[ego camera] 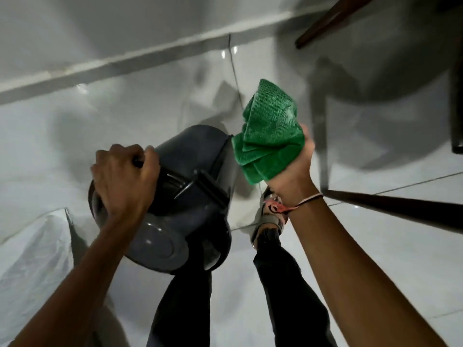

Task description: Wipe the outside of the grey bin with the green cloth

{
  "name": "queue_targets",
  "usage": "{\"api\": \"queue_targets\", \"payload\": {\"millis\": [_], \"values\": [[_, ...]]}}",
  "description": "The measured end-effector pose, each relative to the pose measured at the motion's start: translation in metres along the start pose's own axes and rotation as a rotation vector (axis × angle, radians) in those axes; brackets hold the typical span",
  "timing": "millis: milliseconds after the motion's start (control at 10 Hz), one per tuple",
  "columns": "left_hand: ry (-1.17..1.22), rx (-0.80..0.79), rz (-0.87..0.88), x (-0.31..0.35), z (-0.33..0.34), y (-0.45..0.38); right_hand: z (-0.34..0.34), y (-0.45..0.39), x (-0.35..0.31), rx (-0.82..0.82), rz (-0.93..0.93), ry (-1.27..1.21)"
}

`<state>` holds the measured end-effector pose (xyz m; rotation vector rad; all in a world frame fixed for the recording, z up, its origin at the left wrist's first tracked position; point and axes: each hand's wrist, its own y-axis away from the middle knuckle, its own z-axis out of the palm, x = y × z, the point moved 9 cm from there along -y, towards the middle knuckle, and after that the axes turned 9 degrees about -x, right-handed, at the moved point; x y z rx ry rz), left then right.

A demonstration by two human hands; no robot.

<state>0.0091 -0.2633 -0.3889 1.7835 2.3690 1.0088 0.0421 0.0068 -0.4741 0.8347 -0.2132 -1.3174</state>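
1. The left hand [125,179] held the grey bin [180,196] tilted at frame centre, fingers clamped on its rim.
2. The right hand [293,171], fingers closed on the bunched green cloth [270,131], held it beside the bin's upper right.
3. Judged step: between strokes. Next move: press the cloth against the bin's outer wall.
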Motion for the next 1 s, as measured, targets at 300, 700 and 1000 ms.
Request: {"api": "queue_targets", "payload": {"millis": [300,700,1000], "values": [[-0.101,-0.071,-0.012,0.07,0.011,-0.103,0.092,0.02,-0.028,-0.153,0.04,-0.15],[-0.257,-0.111,0.5,0.195,-0.077,-0.025,0.216,0.157,-0.249,0.319,-0.829,1.628],[-0.458,0.377,0.98,0.392,-0.163,0.094,0.122,0.166,-0.358,0.619,-0.129,2.07]]}}
